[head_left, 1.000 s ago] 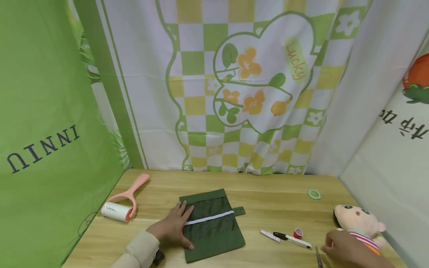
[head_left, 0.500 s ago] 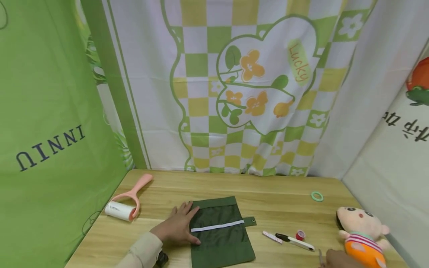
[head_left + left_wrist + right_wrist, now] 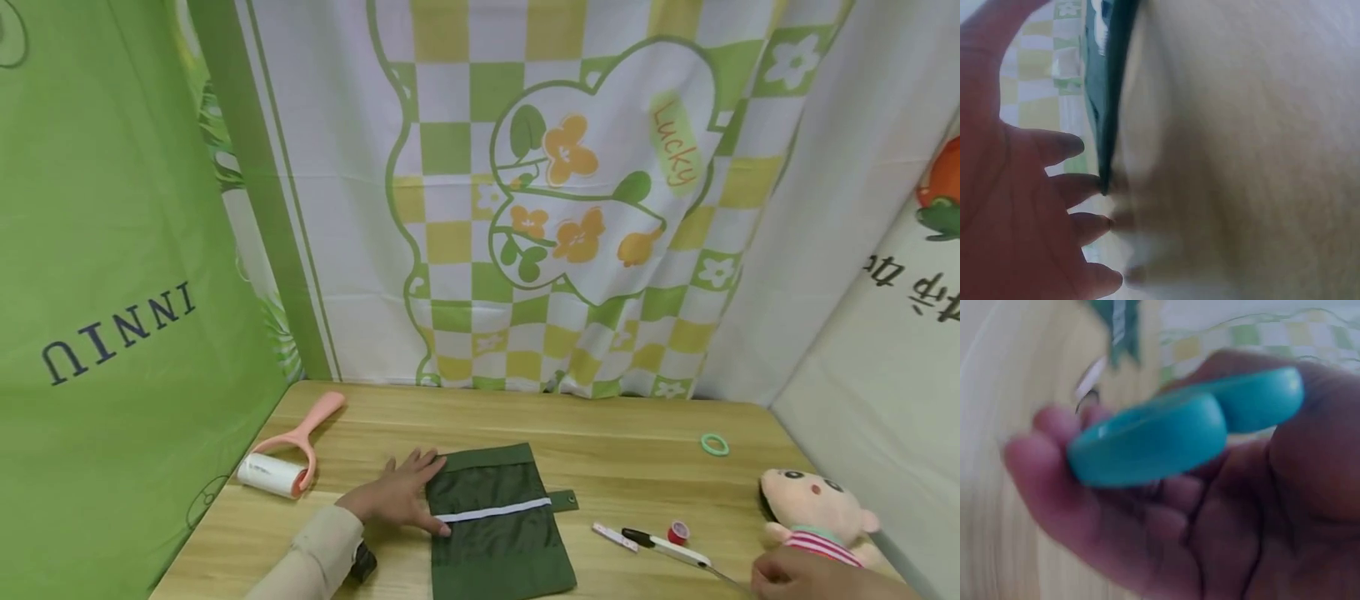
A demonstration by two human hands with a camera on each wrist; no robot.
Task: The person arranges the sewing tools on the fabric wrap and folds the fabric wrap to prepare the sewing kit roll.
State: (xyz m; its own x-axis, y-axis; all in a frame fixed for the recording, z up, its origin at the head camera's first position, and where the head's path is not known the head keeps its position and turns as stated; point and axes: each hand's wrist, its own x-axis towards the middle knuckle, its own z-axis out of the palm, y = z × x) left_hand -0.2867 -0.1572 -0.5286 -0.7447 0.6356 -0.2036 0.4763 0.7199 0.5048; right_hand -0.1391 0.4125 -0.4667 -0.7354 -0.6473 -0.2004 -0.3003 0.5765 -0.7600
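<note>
A dark green fabric pouch (image 3: 495,542) with a white strip across it and a snap tab on its right side lies spread on the table. At its left edge rests my left hand (image 3: 401,496), fingers spread; the left wrist view has the fingertips (image 3: 1094,228) right at the pouch's edge. My right hand (image 3: 806,575), at the front right, holds scissors by their teal handles (image 3: 1154,440), fingers curled about the loops. Their thin blade (image 3: 726,577) points left, its tip close to a white seam-ripper-like pen with a black end (image 3: 667,548).
Left of the pouch lies a pink-handled lint roller (image 3: 273,473). A pink-white strip (image 3: 615,537) and a small red spool (image 3: 678,532) sit by the pen. A plush doll (image 3: 813,508) lies beside my right hand, and a green ring (image 3: 715,444) is farther back.
My right hand has taken hold of the scissors from the table and swung them flatter, blade pointing left. My left hand stays at the pouch's edge; the pouch has shifted slightly.
</note>
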